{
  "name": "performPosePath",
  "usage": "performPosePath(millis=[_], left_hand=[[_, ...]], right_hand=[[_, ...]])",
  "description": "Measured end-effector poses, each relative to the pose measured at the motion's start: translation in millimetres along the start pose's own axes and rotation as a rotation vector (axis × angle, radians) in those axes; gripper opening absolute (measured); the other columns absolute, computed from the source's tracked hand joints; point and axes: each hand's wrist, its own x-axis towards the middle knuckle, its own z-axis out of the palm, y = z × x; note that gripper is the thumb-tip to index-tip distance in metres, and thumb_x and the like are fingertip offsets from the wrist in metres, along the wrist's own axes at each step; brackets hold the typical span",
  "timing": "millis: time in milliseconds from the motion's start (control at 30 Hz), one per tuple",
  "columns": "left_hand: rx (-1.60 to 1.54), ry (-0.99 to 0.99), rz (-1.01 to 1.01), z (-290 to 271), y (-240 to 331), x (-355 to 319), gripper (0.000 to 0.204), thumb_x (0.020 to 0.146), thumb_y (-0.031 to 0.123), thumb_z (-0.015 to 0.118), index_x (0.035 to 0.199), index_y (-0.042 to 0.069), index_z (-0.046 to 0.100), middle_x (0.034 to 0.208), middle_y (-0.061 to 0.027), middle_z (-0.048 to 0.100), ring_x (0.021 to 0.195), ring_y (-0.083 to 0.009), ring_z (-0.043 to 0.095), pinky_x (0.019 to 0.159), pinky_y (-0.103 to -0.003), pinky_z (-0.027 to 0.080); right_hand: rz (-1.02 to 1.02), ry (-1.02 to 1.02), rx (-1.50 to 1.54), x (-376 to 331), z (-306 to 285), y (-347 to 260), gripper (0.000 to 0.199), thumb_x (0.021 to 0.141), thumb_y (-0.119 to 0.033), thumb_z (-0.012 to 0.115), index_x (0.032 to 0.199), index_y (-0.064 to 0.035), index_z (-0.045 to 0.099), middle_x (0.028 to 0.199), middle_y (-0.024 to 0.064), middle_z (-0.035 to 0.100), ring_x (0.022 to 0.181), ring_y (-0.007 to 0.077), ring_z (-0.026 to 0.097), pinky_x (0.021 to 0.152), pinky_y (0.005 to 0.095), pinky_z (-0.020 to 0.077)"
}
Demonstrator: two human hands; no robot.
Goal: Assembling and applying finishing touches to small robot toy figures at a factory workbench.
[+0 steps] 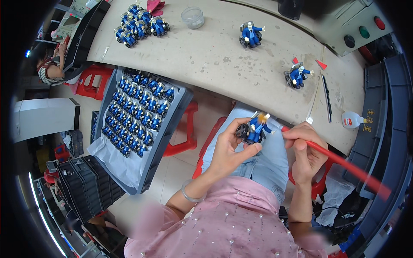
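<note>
- The left hand [228, 148] is curled around a small toy figure [254, 129], a blue-suited doll seated on a dark wheeled base, with the fingers closed under and behind it and the thumb along the lower edge.
- That figure sits over the person's lap, above the light blue jeans [262, 165], just short of the table's near edge.
- The right hand [306, 150] is closed in a pinch on a long red brush handle [344, 164], which runs away down to the right and blurs toward its far end.
- The handle's front end points at the figure's side; the tip itself is too small and smeared for me to say whether it touches.
- On the beige worktable [215, 56] stand 2 more of the same figures, apart from each other: one [251, 34] near the middle, one [297, 76] further right beside small red scraps.
- A cluster of finished figures [140, 23] is bunched at the table's far left, with a clear round container [192, 17] near it.
- A grey tray [172, 124] to the left, resting on red stools, holds rows of the same blue figures [137, 107].
- A white squeeze bottle [352, 119] lies on the table at the right, well apart from the hands.
</note>
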Motion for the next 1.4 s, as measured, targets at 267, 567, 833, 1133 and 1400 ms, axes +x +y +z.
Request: performPosePath(millis=[267, 567, 833, 1133, 1400], left_hand=[[0.137, -0.065, -0.053, -5.8, -7.9, -25.8, 0.060, 0.077, 0.005, 0.075, 0.129, -0.001, 0.045, 0.121, -0.0060, 0.050, 0.113, -0.0144, 0.049, 0.099, -0.032, 0.040], [0.164, -0.118, 0.116, 10.5, 9.7, -29.8, 0.053, 0.079, 0.006, 0.072, 0.126, -0.003, 0.048, 0.105, -0.0041, 0.056, 0.093, -0.0086, 0.054, 0.085, -0.026, 0.045], [0.354, -0.159, 0.166, 4.7, 24.3, -19.0, 0.058, 0.077, 0.013, 0.075, 0.127, -0.002, 0.049, 0.112, -0.0100, 0.058, 0.097, -0.0131, 0.057, 0.085, -0.027, 0.045], [0.376, -0.229, 0.157, 13.2, 20.7, -36.2, 0.058, 0.079, 0.014, 0.072, 0.127, -0.002, 0.045, 0.110, -0.0126, 0.057, 0.096, -0.0168, 0.057, 0.085, -0.030, 0.045], [0.413, -0.278, 0.119, 12.0, 16.3, -27.6, 0.057, 0.082, 0.019, 0.068, 0.129, 0.000, 0.043, 0.114, -0.0156, 0.055, 0.104, -0.0225, 0.056, 0.088, -0.034, 0.044]], right_hand=[[0.069, 0.071, -0.201, -11.5, 15.5, -2.5, 0.009, 0.079, 0.006, 0.062, 0.086, 0.0012, 0.062, 0.082, 0.0118, 0.063, 0.075, 0.0174, 0.060, 0.069, 0.0268, 0.0468], [0.186, 0.042, 0.187, -16.1, 15.9, -4.1, 0.016, 0.075, 0.012, 0.063, 0.087, 0.0022, 0.057, 0.085, 0.0116, 0.060, 0.072, 0.0129, 0.057, 0.064, 0.0224, 0.0458], [0.267, -0.021, 0.267, -3.2, 9.9, -15.4, 0.014, 0.079, 0.006, 0.065, 0.088, 0.0010, 0.056, 0.086, 0.0084, 0.057, 0.070, 0.0092, 0.053, 0.061, 0.0203, 0.0418], [0.232, -0.071, 0.125, -25.0, 0.0, -11.1, 0.016, 0.083, -0.003, 0.065, 0.091, -0.0028, 0.052, 0.085, 0.0037, 0.052, 0.070, 0.0072, 0.048, 0.062, 0.0196, 0.0392], [0.238, 0.024, 0.132, -26.5, 0.8, -5.1, 0.016, 0.076, 0.014, 0.057, 0.084, -0.0001, 0.053, 0.081, 0.0058, 0.056, 0.071, 0.0087, 0.051, 0.066, 0.0212, 0.0428]])
